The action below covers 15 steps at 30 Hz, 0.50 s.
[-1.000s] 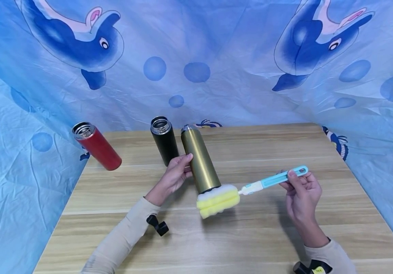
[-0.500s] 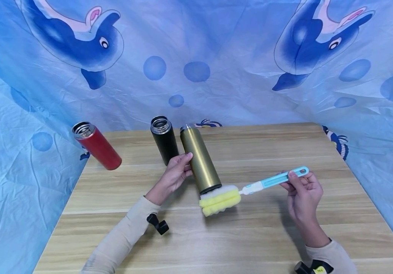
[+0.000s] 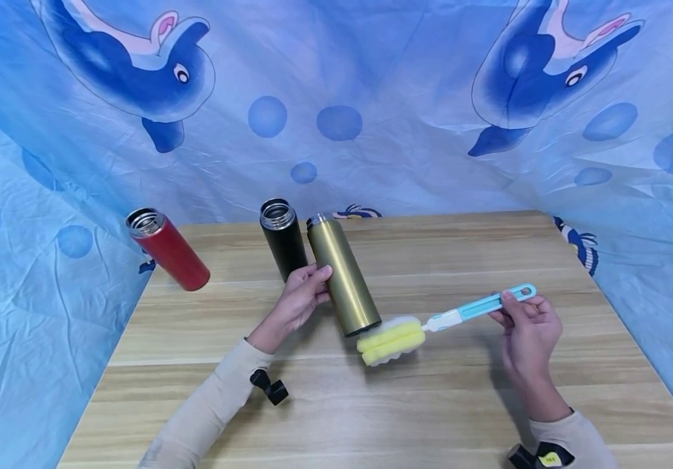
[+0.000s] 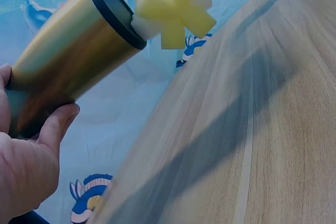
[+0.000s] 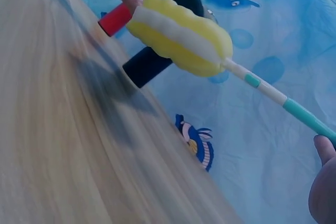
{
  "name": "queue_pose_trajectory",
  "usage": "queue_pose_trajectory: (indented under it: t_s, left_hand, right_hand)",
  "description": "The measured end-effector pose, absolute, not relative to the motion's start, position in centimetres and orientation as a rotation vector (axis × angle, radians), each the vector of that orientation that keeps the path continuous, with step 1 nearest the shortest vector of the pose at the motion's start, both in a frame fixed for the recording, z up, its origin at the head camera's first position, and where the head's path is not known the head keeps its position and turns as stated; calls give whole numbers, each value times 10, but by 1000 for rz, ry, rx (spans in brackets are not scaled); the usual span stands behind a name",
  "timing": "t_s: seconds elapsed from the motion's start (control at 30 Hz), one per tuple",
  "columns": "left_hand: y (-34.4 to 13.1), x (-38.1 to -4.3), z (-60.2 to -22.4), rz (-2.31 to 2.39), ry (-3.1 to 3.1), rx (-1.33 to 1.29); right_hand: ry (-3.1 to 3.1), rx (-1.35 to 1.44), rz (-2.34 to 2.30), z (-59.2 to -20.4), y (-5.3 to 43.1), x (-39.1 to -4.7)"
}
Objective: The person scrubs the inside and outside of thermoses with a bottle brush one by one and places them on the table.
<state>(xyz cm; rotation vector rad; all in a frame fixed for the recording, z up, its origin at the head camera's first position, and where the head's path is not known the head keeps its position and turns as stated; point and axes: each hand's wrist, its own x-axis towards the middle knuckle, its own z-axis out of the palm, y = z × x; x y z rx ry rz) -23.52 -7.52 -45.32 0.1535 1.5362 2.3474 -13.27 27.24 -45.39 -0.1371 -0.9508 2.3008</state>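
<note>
As the left hand (image 3: 300,296) grips the gold bottle (image 3: 344,280) — likely leaving its base (image 4: 116,12) free — the right hand (image 3: 529,332) pinches the brush (image 3: 445,320).

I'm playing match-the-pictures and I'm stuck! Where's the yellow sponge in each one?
Head: the yellow sponge is just below and right of the middle, near the lower end of the gold bottle.
Left wrist: at the top middle, by the bottle's dark base.
Right wrist: in the upper middle, with its handle running down to the right edge.
Shared landmark: the wooden table is in all three.
</note>
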Motion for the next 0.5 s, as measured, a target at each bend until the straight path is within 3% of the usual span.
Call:
queue_pose_trajectory:
  t_s: [0.2,0.5]
  left_hand:
    - [-76,-231,-450,2323,1638,224]
    - [-85,-221,-443,2343,1735,273]
  right_hand:
    - [-980,-295,2267,-450,283,-134]
    - [-899,-258,2350,-440,287,-135]
